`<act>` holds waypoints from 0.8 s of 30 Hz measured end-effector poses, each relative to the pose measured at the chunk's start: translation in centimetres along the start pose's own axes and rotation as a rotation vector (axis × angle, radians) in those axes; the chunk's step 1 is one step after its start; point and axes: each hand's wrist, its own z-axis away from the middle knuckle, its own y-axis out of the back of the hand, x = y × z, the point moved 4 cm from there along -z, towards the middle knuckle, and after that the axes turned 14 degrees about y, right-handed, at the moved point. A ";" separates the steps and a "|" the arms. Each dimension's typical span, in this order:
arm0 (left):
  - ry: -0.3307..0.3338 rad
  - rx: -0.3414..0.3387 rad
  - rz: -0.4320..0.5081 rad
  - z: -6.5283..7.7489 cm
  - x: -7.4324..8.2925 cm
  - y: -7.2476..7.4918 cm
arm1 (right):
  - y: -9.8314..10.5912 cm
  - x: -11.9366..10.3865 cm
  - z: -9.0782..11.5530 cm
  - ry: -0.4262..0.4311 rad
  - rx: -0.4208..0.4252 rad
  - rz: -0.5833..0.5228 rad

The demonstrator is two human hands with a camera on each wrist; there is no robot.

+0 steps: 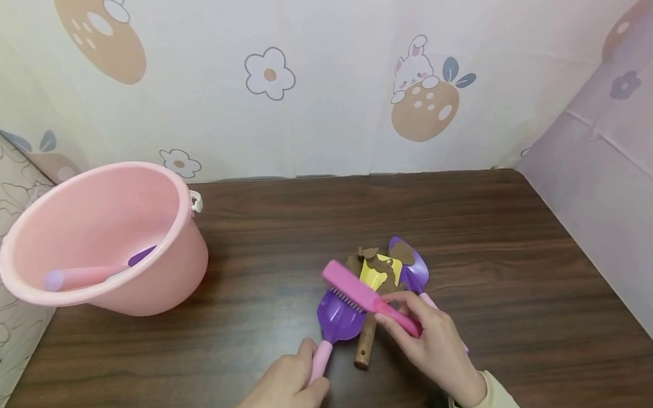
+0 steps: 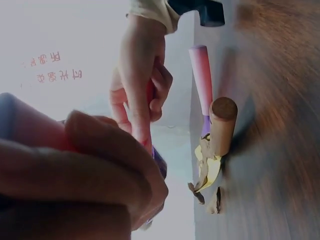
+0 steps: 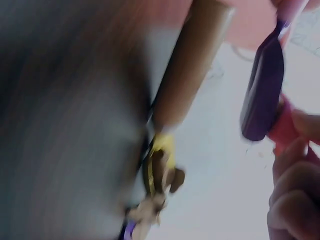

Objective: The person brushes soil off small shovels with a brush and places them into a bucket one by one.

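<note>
My left hand (image 1: 284,382) grips the pink handle of a purple toy shovel (image 1: 338,316), its scoop held up off the table. A pink brush (image 1: 356,290) is pinched by its handle in my right hand (image 1: 431,338), bristles down over the purple scoop. Under and behind them lies a yellow shovel (image 1: 373,274) with a wooden handle (image 1: 366,343), brown clay-like pieces (image 1: 385,268) on and around its blade. Beyond my right hand rests a second purple shovel (image 1: 413,273) with a brown lump on it, its pink handle partly hidden by that hand.
A pink bucket (image 1: 169,275) stands at the left of the dark wooden table (image 1: 262,230). Inside it are a pink-handled tool (image 1: 86,276) and a purple piece (image 1: 142,256). Printed curtains (image 1: 328,108) hang behind the table and along its sides.
</note>
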 end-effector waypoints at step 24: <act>-0.107 0.078 0.032 0.6 0.7 1.0 | 0.1 2.0 0.4 -0.293 -0.141 -0.093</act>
